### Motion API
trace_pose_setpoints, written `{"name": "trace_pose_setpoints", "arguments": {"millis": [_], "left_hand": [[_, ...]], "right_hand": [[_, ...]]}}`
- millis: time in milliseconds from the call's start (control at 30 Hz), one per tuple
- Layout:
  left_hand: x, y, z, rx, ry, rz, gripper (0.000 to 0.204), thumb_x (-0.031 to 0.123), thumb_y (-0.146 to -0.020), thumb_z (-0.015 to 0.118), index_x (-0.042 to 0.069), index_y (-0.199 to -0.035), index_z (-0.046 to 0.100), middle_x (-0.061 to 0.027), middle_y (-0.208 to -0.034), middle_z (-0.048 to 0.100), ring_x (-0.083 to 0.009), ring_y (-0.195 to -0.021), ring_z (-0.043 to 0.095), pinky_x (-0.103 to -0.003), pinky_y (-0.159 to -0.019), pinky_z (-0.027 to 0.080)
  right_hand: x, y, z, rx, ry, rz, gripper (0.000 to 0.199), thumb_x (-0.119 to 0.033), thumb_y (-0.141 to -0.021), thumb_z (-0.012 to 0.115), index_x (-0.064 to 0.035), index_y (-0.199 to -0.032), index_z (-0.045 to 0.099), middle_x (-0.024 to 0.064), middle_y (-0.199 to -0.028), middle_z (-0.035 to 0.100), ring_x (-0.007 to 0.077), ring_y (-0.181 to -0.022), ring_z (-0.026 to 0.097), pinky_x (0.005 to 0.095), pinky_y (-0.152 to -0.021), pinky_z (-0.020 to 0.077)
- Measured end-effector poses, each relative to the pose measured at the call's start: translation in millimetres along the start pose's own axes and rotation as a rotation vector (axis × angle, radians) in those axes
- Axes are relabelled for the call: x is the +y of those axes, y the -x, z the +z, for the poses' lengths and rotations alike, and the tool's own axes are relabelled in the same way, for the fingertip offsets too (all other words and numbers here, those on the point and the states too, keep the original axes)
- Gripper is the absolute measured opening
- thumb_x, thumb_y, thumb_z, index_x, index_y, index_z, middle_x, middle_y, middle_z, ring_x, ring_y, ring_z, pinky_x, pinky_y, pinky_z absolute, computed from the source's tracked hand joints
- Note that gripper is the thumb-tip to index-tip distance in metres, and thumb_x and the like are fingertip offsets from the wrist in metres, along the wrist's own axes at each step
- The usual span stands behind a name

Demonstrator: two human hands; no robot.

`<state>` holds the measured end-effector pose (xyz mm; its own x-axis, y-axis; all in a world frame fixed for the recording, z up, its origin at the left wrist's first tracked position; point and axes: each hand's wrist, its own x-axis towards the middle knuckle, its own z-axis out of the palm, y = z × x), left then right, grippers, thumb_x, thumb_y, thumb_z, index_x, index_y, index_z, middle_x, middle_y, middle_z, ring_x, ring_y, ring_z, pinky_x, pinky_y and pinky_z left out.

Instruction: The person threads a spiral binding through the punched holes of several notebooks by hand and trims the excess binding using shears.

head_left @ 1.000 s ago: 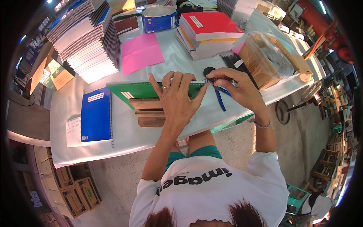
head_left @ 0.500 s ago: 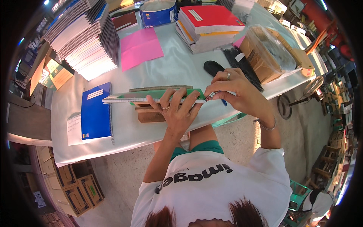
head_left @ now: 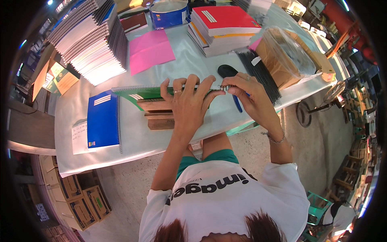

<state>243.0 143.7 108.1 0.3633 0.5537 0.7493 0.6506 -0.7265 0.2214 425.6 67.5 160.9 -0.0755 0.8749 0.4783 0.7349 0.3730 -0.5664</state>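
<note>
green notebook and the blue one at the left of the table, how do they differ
The green notebook is held up on edge, beside wooden blocks; the blue notebook lies flat.
The left hand holds the green notebook while the right hand pinches wire at its right end; no hand touches the blue notebook.
The green notebook's bound edge faces up; the blue notebook's faces right.
Both covers carry white bars.

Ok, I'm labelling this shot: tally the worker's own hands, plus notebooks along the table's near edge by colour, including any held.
Hands: 2, left hand and right hand
Green notebook: 1, in the left hand
Blue notebook: 1, lying flat
Total: 4
</note>
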Motion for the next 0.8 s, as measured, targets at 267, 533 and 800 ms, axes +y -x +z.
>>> {"name": "trace_pose_setpoints", "arguments": {"millis": [267,533,800], "left_hand": [[-0.2,-15.1,-2.1,-0.045,0.011,0.013,0.044,0.057,-0.088,0.066,0.024,-0.114,0.072,-0.0004,-0.098,0.054,-0.0230,-0.101,0.048,-0.055,-0.108,0.020],[-0.3,-17.5,-1.6,-0.049,0.020,0.008,0.044,0.056,-0.088,0.068,0.022,-0.115,0.073,-0.0009,-0.099,0.055,-0.0236,-0.101,0.050,-0.054,-0.110,0.021],[1.5,-21.4,-5.3,-0.061,0.074,0.000,0.037,0.049,-0.092,0.069,0.020,-0.116,0.073,-0.0030,-0.099,0.056,-0.0251,-0.102,0.051,-0.055,-0.110,0.021]], "right_hand": [[12.8,-9.3,5.7,0.019,-0.221,0.054,0.023,-0.018,-0.104,0.061,0.0006,-0.116,0.066,0.0080,-0.102,0.068,0.0173,-0.092,0.061,0.0280,-0.085,0.0482],[16.2,-10.4,3.1,-0.012,-0.326,0.133,0.021,-0.012,-0.100,0.066,0.0010,-0.116,0.067,0.0064,-0.103,0.067,0.0147,-0.094,0.062,0.0291,-0.086,0.0505],[24.8,-14.7,1.9,0.020,-0.285,0.097,0.021,-0.005,-0.095,0.071,0.0013,-0.115,0.068,0.0069,-0.104,0.068,0.0139,-0.090,0.063,0.0268,-0.083,0.0515]]}}
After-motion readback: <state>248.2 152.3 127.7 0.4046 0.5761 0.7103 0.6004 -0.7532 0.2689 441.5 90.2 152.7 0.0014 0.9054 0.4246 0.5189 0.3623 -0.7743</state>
